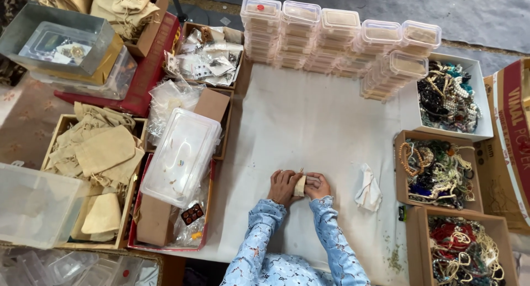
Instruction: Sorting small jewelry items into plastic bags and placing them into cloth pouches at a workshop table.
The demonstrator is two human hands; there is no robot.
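Note:
Both my hands meet on the white cloth-covered work surface (309,120), near its front. My left hand (282,185) and my right hand (319,185) are closed together around a small beige cloth pouch (300,185), its drawstring end sticking up. My sleeves are light blue lace. A crumpled white cloth (368,189) lies just to the right of my right hand.
Stacks of small clear lidded boxes (337,38) line the back. Three boxes of bead necklaces (439,173) stand at the right. At the left are a box of beige pouches (99,153), a clear lidded container (185,153) and bags of small packets (210,57).

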